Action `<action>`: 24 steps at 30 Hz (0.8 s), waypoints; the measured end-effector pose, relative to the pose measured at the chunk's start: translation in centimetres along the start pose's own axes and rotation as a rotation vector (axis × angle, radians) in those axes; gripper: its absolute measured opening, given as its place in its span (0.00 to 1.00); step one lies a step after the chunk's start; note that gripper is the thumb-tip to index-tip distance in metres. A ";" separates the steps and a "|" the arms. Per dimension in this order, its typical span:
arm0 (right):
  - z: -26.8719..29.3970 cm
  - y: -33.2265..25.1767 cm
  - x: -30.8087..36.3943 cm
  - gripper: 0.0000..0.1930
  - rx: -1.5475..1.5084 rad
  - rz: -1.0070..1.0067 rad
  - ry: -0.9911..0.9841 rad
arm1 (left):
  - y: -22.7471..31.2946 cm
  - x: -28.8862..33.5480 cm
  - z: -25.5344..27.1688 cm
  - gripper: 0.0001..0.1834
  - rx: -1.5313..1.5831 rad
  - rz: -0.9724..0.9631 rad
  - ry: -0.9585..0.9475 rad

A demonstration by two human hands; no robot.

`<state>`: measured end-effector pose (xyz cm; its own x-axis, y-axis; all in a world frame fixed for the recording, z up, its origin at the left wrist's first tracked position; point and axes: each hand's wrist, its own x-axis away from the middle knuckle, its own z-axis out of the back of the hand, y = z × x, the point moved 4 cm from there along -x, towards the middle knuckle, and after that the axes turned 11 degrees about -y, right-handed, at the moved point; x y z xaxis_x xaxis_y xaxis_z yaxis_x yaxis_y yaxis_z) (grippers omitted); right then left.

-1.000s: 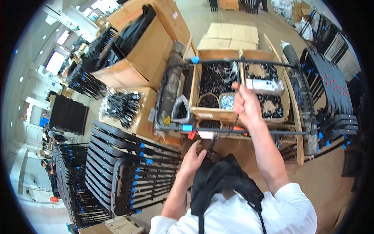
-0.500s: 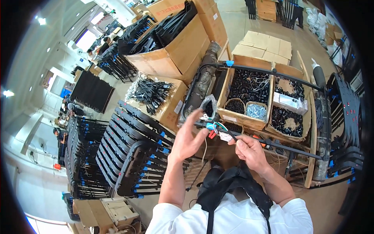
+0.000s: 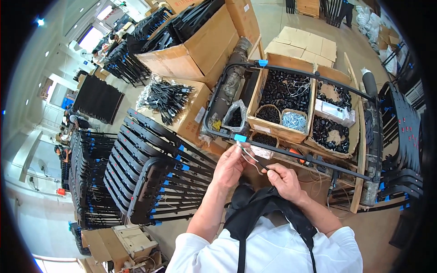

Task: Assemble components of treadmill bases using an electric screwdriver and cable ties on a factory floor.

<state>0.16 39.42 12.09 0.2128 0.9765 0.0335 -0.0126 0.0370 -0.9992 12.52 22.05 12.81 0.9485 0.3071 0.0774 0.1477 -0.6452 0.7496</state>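
My left hand (image 3: 230,167) is closed in a pinch on the thin, pale end of a cable (image 3: 250,158). My right hand (image 3: 283,181) also has its fingertips closed, on the cable's darker part. A short slack stretch of it hangs between the two hands. Just beyond them lies a black tubular frame (image 3: 337,169), a long rounded rectangle resting over the workbench and boxes. Blue tape (image 3: 240,138) is wrapped on its near bar, close to my left fingertips. Exactly what sits between the left fingertips is too small to make out.
Inside the frame stand wooden boxes (image 3: 278,131) of black plastic parts and a small tub of silver screws (image 3: 294,120). Bundled black cables (image 3: 166,101) lie on a carton to the left. Stacked black frames (image 3: 136,166) stand nearer me; more lean at the right.
My left hand, open beside the blue tape before, has come down and closed on the cable end. My right hand has moved slightly lower, still gripping the cable. The view has shifted a little.
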 end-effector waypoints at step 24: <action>-1.8 2.4 -4.7 0.12 0.177 -0.064 0.158 | -2.7 2.3 -1.8 0.07 -1.238 -0.385 0.524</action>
<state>0.93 34.56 9.55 0.3683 0.9263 0.0791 -0.1625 0.1479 -0.9756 13.84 25.78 12.12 0.6512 0.7214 -0.2355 -0.2292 0.4828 0.8452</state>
